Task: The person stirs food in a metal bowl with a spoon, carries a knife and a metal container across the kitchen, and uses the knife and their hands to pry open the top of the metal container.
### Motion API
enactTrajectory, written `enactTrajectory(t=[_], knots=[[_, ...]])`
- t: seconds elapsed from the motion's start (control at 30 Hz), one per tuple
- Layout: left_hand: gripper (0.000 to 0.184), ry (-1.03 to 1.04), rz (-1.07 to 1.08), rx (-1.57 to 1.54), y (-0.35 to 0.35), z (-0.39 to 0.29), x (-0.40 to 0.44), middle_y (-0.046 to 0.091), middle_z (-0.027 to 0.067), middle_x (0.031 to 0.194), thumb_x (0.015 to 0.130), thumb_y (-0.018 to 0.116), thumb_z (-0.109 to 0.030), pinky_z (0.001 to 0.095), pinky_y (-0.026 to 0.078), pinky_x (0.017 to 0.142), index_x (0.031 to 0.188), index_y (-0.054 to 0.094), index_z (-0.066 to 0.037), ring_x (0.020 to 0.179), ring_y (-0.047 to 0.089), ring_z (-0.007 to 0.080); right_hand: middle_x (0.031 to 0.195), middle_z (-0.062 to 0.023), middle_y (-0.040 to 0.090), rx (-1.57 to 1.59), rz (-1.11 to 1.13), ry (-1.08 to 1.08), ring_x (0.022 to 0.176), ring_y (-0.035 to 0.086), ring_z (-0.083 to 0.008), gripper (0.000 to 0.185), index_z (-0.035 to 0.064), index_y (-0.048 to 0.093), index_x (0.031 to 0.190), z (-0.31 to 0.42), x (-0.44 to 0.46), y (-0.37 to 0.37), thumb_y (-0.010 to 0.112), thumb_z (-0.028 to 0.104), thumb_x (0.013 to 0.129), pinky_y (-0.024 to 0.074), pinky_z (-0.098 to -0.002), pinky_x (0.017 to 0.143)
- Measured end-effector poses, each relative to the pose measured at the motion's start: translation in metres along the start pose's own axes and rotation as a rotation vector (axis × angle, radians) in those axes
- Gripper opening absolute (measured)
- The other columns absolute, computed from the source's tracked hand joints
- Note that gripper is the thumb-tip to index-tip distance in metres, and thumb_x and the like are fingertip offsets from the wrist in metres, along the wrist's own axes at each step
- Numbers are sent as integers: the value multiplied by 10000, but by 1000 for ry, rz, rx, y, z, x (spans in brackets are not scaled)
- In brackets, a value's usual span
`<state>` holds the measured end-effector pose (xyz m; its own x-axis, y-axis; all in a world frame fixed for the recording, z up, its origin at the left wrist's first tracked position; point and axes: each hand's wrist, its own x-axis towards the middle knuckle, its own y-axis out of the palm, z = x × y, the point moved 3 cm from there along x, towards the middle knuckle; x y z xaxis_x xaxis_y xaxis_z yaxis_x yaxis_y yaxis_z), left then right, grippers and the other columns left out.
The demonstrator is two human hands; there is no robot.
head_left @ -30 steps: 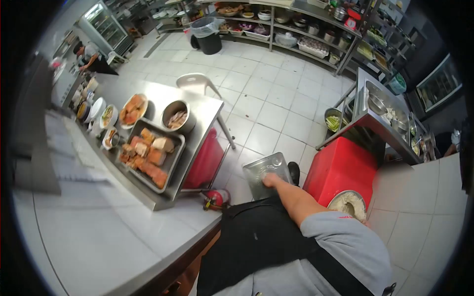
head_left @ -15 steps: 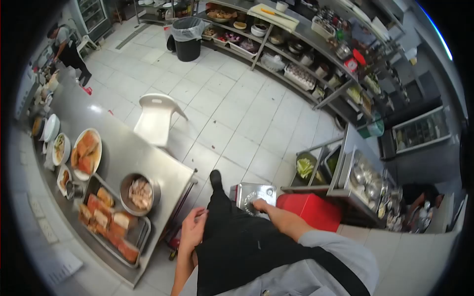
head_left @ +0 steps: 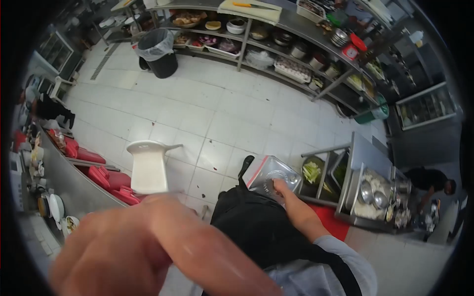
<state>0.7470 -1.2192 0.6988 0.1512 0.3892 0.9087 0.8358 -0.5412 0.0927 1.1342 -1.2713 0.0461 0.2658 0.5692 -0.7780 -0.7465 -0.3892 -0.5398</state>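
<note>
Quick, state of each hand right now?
Left hand: blurred, close to the camera; open or closed, cannot tell.
Right hand: closed, holding the tin.

Head camera faces forward, down; left hand (head_left: 123,241) close.

Clothing, as seen: grey short-sleeved shirt (head_left: 312,282), the right sleeve (head_left: 351,257) plain and loose, with the forearm bare below its hem; over it a matte black apron (head_left: 244,219), creased across the front, with a broad, flat black strap (head_left: 341,272) running from it over the shirt on the right side. Footwear: one dark shoe (head_left: 245,166), black, rounded at the toe. Left hand (head_left: 113,246) and right hand (head_left: 280,188) both bare, the left blurred, fine detail unreadable.
</note>
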Motion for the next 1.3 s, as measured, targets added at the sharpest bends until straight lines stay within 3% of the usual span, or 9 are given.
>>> enactTrajectory(t=[0.13, 0.4, 0.47, 0.53, 0.73, 0.8, 0.93, 1.1, 1.3], knots=[[218, 51, 114, -206, 8, 90, 45, 673, 172, 927, 909, 578, -164, 341, 519, 773, 944, 661, 35, 860, 637, 252, 774, -255, 662, 293, -4, 111, 536, 642, -380, 431, 7, 640, 1116, 48, 92, -38, 342, 301, 1016, 502, -530, 503], [226, -19, 145, -387, -65, 261, 125, 661, 170, 947, 945, 550, -161, 353, 515, 800, 1021, 646, 29, 910, 643, 240, 618, -131, 595, -401, -235, -763, 549, 615, -301, 450, 19, 638, 828, 106, 223, -67, 396, 362, 989, 480, -448, 474], [230, -30, 81, -401, -113, 309, 128, 658, 170, 953, 954, 544, -160, 355, 514, 806, 1041, 643, 28, 922, 644, 237, 589, -152, 595, -253, -31, -431, 542, 615, -305, 504, 11, 638, 764, 129, 229, -88, 384, 385, 987, 496, -457, 545], [233, -189, -38, -340, -186, 394, 121, 655, 169, 958, 963, 537, -160, 358, 513, 813, 1060, 639, 26, 934, 645, 233, 579, -169, 597, -248, -39, -493, 524, 606, -301, 554, 2, 639, 729, 130, 280, -81, 379, 417, 988, 499, -464, 593], [337, -1270, -573, 226, -461, 851, -99, 694, 121, 1016, 1006, 538, -300, 305, 539, 728, 1124, 631, 2, 929, 670, 185, 1281, -264, 571, -354, 156, -170, 1191, 554, -392, 431, 14, 540, 1303, 242, 254, -146, 451, 235, 944, 439, -473, 1007], [375, -1391, -388, 586, -533, 973, -179, 696, 157, 965, 983, 571, -310, 336, 546, 737, 1128, 622, 32, 899, 683, 237, 683, -112, 560, 144, 82, 52, 596, 579, -198, 356, 55, 668, 1122, 230, 265, -140, 457, 299, 973, 507, -372, 522], [418, -974, 78, 1287, -598, 1137, -204, 619, 259, 1140, 919, 621, -269, 449, 512, 879, 1195, 582, 43, 1057, 606, 400, 724, -80, 580, 124, 69, 38, 605, 579, -177, 337, 64, 674, 1134, 297, 239, -173, 462, 246, 947, 494, -361, 534], [503, -1062, 107, 1521, -632, 1262, -210, 600, 206, 1206, 881, 631, -338, 530, 412, 985, 1235, 560, 13, 1213, 488, 376, 850, -186, 652, -112, -215, -485, 726, 634, -362, 302, 36, 651, 1127, 360, 255, -187, 561, 106, 847, 510, -454, 645], [372, -1340, 605, 1457, -673, 1314, -225, 644, 171, 1180, 911, 503, -326, 546, 400, 933, 1122, 666, -66, 1183, 535, 348, 1005, -232, 672, -260, 72, -319, 909, 650, -429, 274, 40, 645, 1123, 417, 288, -192, 465, 160, 955, 516, -489, 750]])
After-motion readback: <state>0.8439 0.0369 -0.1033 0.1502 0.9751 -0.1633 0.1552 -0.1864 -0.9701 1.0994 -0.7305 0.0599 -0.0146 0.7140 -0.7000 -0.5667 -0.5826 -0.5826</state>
